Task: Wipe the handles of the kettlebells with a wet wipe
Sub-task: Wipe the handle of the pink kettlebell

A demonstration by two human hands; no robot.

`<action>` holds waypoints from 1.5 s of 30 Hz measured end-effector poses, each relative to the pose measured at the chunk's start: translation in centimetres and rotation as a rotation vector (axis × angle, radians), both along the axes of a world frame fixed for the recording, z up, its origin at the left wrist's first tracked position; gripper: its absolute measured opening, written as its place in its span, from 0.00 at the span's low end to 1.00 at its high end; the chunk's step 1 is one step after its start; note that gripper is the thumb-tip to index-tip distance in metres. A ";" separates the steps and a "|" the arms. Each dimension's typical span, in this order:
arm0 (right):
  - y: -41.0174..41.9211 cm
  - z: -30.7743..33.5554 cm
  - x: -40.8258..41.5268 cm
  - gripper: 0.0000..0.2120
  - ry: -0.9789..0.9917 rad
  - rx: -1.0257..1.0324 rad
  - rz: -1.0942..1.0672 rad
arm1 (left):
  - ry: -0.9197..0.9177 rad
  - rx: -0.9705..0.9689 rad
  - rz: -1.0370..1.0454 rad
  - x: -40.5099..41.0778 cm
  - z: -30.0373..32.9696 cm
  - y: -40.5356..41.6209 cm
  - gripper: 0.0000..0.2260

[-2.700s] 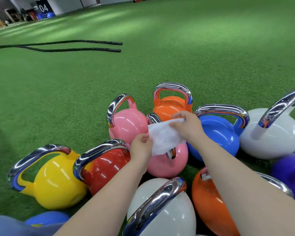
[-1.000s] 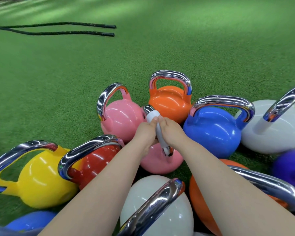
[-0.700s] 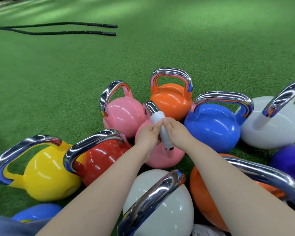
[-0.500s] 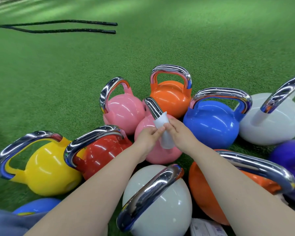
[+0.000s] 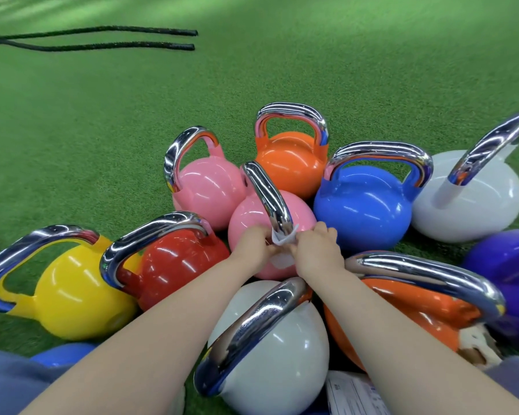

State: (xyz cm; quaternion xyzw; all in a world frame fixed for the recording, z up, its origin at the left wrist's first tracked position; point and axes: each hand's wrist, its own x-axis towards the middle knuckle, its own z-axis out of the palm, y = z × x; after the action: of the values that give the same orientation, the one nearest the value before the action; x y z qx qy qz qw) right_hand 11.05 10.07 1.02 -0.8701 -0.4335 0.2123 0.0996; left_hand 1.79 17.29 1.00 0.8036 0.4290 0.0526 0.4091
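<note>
Both hands are down at the near end of the chrome handle on the middle pink kettlebell, right in the centre of the cluster. The wet wipe is bunched around the handle there, where it curves down toward the bell. The left hand has its fingers curled onto the wipe from the left, and the right hand pinches it from the right, so the wipe is squeezed between the two. A bit of white also shows lower down between the wrists; probably more of the wipe, but it's too blurry to be sure.

Around it: a second pink kettlebell just to the far left, an orange one behind, a blue one to the right, and a white one further right. On the near left sit a red one and a yellow one. Closest to the camera are another white kettlebell and an orange one, with a purple one at the right edge. Everything sits on green turf, and two black battle ropes lie far off to the left.
</note>
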 end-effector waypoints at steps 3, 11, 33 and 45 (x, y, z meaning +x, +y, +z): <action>0.4 -0.4 0.0 0.15 0.124 -0.027 -0.059 | 0.015 0.002 0.008 0.2 -0.5 0.2 0.09; 1.0 0.9 0.6 0.16 0.279 -0.067 0.039 | -0.027 0.030 -0.030 0.2 -0.7 0.6 0.07; 2.9 4.2 0.4 0.19 0.390 0.577 -0.202 | -0.515 -0.285 0.518 1.1 3.6 0.7 0.09; 3.7 3.0 0.8 0.20 0.541 0.549 -0.308 | -0.532 -0.380 0.607 1.8 3.4 0.7 0.10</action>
State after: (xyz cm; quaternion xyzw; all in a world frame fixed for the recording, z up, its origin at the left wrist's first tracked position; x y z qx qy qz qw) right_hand 11.84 13.74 4.03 -0.7787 -0.2972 0.2923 0.4689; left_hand 3.57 17.95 4.39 0.5103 0.5273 0.2954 0.6118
